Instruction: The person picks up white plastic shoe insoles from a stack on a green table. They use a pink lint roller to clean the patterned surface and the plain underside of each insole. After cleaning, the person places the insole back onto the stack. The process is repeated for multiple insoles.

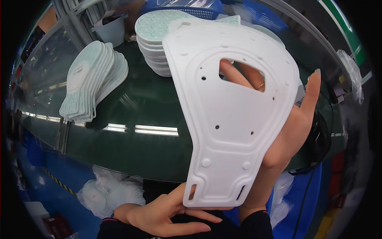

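Note:
A large white moulded panel [238, 107] with a broad rounded top and a narrow lower end is held up before me. It has one large cut-out, several small holes and a slot at each lower corner. My left hand [167, 215] grips the narrow bottom end, with a finger showing through the left slot. From behind, my right hand [292, 127] supports the panel along its right side. Two of its fingers, one with a ring, show through the cut-out, and another digit sticks up past the right edge. The rest of that hand is hidden.
On the dark green table [147, 115] stands a pile of pale green patterned pads [159, 30]. Left of it leans a fanned stack of similar pads [85, 79]. A white bucket [110, 32] and blue baskets [266, 18] sit behind. Plastic-wrapped items [111, 195] lie below the table's front edge.

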`<state>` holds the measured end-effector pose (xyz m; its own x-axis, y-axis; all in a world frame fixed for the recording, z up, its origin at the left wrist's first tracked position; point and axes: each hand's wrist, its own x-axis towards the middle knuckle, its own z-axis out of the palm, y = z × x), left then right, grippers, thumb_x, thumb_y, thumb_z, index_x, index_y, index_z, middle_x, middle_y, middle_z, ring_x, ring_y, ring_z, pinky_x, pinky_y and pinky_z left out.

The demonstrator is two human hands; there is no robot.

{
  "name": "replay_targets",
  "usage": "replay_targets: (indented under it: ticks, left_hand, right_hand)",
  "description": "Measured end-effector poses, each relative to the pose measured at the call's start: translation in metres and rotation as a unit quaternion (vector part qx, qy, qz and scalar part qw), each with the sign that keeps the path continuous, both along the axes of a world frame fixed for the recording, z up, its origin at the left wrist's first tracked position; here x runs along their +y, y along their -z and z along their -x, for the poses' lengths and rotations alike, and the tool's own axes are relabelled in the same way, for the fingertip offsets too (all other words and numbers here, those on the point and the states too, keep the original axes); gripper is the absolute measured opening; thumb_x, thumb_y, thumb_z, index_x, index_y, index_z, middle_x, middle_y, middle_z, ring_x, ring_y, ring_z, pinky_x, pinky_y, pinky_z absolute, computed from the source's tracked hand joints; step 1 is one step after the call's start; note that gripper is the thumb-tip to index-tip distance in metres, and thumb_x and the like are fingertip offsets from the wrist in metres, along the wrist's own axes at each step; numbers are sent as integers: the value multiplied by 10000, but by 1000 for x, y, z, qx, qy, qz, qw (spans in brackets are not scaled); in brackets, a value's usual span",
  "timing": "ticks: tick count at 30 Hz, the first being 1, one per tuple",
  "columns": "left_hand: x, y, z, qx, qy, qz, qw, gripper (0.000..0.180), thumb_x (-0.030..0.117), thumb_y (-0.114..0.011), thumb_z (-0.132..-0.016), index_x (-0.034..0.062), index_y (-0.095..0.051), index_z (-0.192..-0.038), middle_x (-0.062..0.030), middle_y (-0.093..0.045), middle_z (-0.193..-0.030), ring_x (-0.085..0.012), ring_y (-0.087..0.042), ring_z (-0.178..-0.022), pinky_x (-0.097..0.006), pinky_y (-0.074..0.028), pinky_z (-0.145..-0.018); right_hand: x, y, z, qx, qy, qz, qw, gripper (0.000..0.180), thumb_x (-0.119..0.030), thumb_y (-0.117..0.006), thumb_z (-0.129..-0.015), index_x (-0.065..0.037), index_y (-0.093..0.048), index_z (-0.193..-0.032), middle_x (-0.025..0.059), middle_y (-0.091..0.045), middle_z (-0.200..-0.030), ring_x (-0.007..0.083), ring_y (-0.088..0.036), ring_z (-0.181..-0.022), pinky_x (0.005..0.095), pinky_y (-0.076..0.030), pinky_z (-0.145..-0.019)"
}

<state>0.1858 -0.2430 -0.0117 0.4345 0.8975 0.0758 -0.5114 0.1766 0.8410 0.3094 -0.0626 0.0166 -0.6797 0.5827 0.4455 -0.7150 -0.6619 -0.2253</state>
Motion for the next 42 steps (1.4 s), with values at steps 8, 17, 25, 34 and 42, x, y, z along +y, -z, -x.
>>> replay_targets:
  ticks: [8,17,25,34,42]
  left_hand:
    - [4,-7,-1,18,-13,-72,997,746,-115,-497,-808,-22,10,-1349,-207,-311,-1322,-277,-466,-1136,-373,-439,-927]
    - [14,-5,26,414,-255,-393,780,478,-25,-628,-647,-41,-541,-1117,-122,-616,-756,-232,-626,-642,-286,-502,-548]
    - [28,-20,40,450,-508,-361,639,244,197,-752,-576,133,-708,-808,-173,-379,-1282,-307,-406,-1152,-400,-338,-926]
    - [29,-11,35,402,-411,-411,707,134,176,-658,-761,75,-622,-842,-139,-623,-900,-228,-640,-794,-444,-456,-849]
    - [19,-25,42,461,-324,-401,723,143,133,-666,-736,99,-649,-874,-134,-615,-951,-219,-629,-864,-467,-370,-946]
  right_hand:
    - [-8,-27,-4,-76,14,30,997,883,-607,-381,-818,34,-102,-1358,276,-72,-1396,403,-86,-1309,496,-222,-1030]
    - [-14,1,1,-217,117,20,969,589,-107,-427,-754,49,-261,-1297,236,-344,-1295,424,-257,-1247,595,-254,-996]
    - [-34,65,-20,-72,7,25,997,635,-17,-419,-659,-2,-358,-1290,198,-567,-1010,413,-465,-1082,624,-224,-998]
    - [-54,78,-32,-279,215,-47,935,645,2,-482,-663,44,-317,-1285,179,-585,-966,276,-527,-1031,561,-287,-997]
    - [-68,30,-26,-412,506,-433,621,502,-349,-670,-671,-11,-570,-1028,116,-629,-906,286,-558,-999,520,-300,-983]
